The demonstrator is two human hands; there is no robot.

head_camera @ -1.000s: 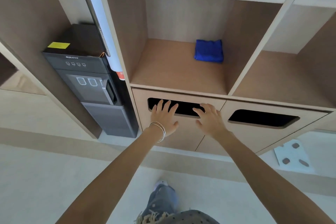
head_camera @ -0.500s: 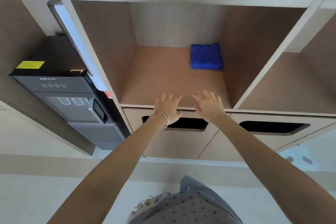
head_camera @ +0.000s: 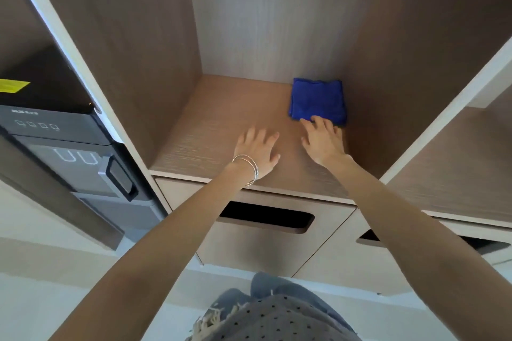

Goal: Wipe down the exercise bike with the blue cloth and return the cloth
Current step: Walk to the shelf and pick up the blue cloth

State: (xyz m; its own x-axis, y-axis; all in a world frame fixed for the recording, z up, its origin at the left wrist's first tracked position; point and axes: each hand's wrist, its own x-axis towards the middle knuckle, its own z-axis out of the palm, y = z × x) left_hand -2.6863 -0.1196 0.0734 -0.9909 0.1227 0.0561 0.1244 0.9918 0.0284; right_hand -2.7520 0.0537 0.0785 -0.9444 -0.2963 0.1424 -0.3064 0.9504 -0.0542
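Where fingers spread: right hand at blue cloth

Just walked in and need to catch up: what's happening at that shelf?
A person is reaching into an open shelf cubby with both bare hands. The right hand has its fingertips at the near edge of a folded blue cloth lying at the back right; it is not gripped yet. The left hand, open, is over the bare shelf board beside it.
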